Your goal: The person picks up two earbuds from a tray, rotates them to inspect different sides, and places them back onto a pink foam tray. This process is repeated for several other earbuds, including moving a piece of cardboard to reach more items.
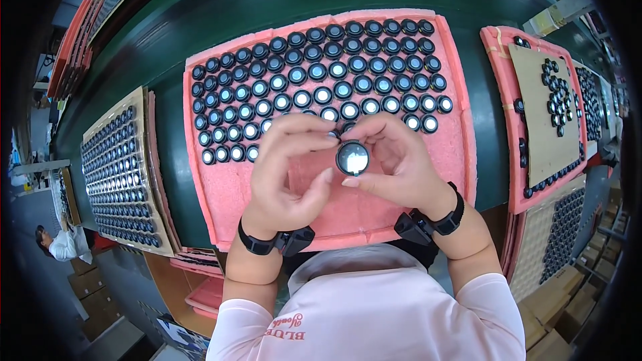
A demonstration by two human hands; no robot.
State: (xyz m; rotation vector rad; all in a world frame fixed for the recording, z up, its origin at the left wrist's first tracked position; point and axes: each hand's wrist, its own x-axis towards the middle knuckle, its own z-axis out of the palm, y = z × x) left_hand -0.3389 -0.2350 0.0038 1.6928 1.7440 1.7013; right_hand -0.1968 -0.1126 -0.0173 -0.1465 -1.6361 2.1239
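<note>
A glossy, black-rimmed round disc [352, 159] is sitting pinched in the right hand [406, 166], while the left hand [275, 168] is curving widely beside it. Seemingly, inspection is underway, calling next for steady rim contact above the rectangular pink foam tray [231, 197].

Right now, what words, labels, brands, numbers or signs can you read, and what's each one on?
Pale pink shirt: red lettering on the front, upside down here; I won't repeat its wording.
Round black piece in the right hand: no readable marking.
Black pieces on the pink tray: too small to read any marks.
</note>
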